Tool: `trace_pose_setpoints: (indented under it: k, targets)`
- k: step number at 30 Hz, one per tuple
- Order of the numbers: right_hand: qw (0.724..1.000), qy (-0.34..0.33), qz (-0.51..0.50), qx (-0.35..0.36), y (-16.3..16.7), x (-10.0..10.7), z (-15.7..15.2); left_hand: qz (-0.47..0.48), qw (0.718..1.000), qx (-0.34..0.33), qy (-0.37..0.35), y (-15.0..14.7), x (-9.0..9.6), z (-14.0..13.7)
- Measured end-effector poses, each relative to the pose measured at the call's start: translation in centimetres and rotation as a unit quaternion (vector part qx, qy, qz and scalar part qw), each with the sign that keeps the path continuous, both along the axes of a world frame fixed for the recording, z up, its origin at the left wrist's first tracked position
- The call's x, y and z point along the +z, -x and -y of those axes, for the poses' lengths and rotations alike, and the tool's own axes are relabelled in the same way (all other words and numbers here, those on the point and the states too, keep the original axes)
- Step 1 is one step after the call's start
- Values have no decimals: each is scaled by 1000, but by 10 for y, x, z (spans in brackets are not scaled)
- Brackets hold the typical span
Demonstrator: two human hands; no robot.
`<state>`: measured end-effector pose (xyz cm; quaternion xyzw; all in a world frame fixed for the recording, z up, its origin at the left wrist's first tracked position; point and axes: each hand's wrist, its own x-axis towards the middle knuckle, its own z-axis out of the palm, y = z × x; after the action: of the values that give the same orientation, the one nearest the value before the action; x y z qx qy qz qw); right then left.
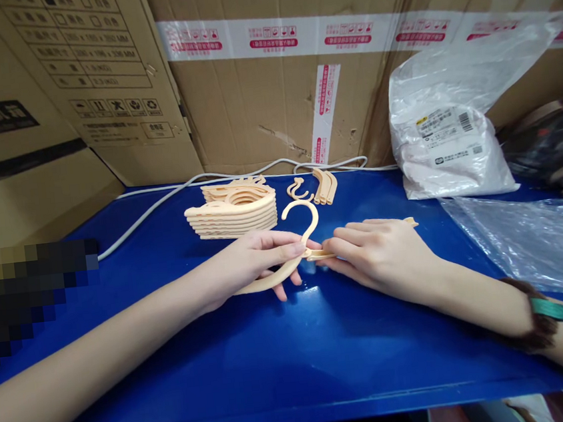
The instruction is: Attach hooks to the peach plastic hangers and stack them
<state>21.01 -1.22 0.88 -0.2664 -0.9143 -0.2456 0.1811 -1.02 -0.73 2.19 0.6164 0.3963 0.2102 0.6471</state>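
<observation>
A: Where's the hanger (288,273)?

B: Between the two hands, over the middle of the blue table (258,374). I can't tell whether it touches the top.

A: How is it held?

B: The left hand (260,253) pinches it near the hook (315,221), thumb above and fingers below, probably to steady the joint. The right hand (386,253) is closed around the other arm, likely for control of that side; its fingers hide most of the piece.

A: And its look?

B: Pale cream, smooth, seemingly plastic. The hook curls up and opens to the left, one curved arm runs out under the left hand, and a narrow part shows between the hands.

A: What's around it?

B: Just behind the left hand, a neat stack of hangers (235,219), perhaps piled to save room. Beside it are loose hooks (298,181) and short curved pieces (326,186), apparently sorted by kind. Farther right stands a plastic bag (459,175), with a large cardboard box (260,106) behind everything.
</observation>
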Motion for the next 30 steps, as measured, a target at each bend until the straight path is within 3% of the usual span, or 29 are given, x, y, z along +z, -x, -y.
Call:
trace_pose_setpoints:
  k: [18,30]
  targets:
    - [999,-28,19,35,2,-2,4,-8,1000,8,-16,0,1,-2]
    - [999,-3,23,32,2,3,6,12,999,29,-17,0,4,2]
